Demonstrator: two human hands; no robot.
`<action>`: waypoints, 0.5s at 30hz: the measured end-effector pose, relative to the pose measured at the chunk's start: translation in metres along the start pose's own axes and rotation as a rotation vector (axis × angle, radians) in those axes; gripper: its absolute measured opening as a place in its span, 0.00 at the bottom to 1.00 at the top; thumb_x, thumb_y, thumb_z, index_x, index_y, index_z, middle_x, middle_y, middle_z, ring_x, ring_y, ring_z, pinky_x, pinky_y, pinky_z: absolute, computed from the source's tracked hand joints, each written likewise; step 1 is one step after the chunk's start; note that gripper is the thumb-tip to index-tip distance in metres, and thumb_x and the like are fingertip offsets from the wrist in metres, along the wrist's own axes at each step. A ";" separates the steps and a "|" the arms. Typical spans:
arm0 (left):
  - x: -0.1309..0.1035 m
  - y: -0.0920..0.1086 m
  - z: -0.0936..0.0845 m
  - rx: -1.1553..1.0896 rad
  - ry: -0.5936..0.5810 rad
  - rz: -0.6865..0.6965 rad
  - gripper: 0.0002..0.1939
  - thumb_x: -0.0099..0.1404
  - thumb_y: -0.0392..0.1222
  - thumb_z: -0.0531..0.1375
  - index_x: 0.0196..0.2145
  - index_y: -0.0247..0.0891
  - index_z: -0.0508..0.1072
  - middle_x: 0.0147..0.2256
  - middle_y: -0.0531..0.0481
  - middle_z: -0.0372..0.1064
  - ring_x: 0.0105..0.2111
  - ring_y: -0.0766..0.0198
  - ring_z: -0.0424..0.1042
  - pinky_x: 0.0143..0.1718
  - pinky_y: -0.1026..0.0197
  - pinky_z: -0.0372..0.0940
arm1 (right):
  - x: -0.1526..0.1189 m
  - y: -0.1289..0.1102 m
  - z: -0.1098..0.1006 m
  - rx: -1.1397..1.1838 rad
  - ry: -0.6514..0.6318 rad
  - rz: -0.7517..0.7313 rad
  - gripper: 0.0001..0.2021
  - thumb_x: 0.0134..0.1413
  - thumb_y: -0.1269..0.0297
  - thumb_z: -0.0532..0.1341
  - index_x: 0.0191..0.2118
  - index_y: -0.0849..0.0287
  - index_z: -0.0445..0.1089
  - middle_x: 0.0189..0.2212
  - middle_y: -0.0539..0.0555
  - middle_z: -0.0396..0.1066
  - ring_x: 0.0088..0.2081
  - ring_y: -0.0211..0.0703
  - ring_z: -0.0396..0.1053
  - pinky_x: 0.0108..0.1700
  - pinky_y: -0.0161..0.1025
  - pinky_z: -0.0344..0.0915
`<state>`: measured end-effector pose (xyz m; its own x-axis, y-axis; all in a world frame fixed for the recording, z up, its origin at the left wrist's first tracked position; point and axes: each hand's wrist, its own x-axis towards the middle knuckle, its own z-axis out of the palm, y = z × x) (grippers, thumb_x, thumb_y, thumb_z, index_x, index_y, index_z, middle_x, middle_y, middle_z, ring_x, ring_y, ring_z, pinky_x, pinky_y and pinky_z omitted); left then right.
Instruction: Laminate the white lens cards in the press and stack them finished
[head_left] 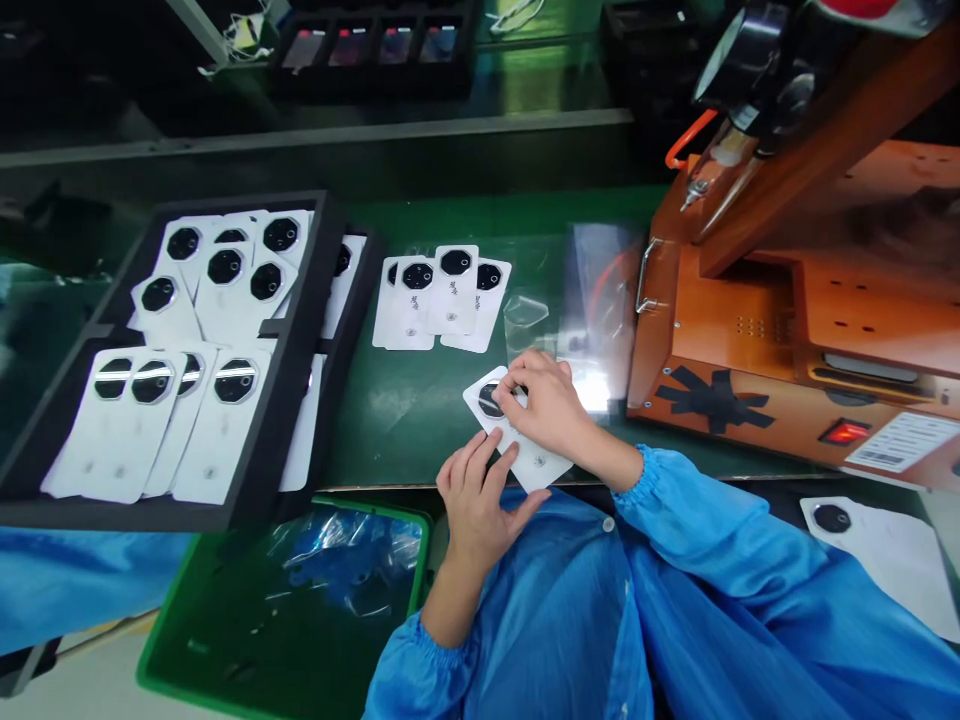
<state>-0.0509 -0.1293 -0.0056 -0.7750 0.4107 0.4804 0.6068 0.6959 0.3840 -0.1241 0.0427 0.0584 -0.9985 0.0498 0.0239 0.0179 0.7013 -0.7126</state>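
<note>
Black tray (298, 350) of white plates (232, 440), overlapping plates (455, 308) on green bench (397, 405), left hand (478, 515) with fingers apart, touching a single white plate (541, 466) at the bench's front edge, right hand (547, 402) over its dark octagon (490, 400), fingertips bunched, grip indeterminable, orange machine (694, 325).

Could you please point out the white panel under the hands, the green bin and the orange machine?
White panel (535, 466), head view: the bare white end.
Green bin (170, 602), head view: its left rim.
Orange machine (793, 422), head view: its front face.
</note>
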 end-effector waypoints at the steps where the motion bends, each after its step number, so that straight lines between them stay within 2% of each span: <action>1: 0.000 0.000 0.001 0.003 0.003 -0.003 0.31 0.61 0.62 0.68 0.55 0.41 0.73 0.57 0.38 0.72 0.59 0.46 0.69 0.59 0.46 0.56 | 0.000 0.000 0.002 -0.015 0.008 -0.009 0.07 0.61 0.66 0.63 0.31 0.57 0.75 0.41 0.52 0.72 0.48 0.47 0.66 0.48 0.47 0.52; 7: 0.000 -0.001 0.002 0.025 0.002 0.006 0.31 0.60 0.62 0.68 0.54 0.41 0.74 0.57 0.38 0.73 0.58 0.46 0.70 0.58 0.47 0.56 | 0.002 0.007 0.010 -0.096 0.097 -0.064 0.08 0.61 0.67 0.62 0.30 0.58 0.74 0.39 0.54 0.72 0.44 0.47 0.65 0.46 0.47 0.52; 15: -0.002 -0.001 0.003 0.034 0.000 -0.003 0.31 0.59 0.62 0.69 0.54 0.42 0.74 0.57 0.39 0.73 0.59 0.46 0.70 0.58 0.48 0.56 | 0.004 0.009 0.012 -0.112 0.116 -0.037 0.08 0.60 0.67 0.61 0.29 0.57 0.73 0.40 0.54 0.73 0.45 0.48 0.65 0.46 0.47 0.52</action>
<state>-0.0504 -0.1290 -0.0098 -0.7769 0.4082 0.4794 0.5979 0.7170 0.3584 -0.1287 0.0405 0.0439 -0.9859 0.0998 0.1342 -0.0065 0.7788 -0.6273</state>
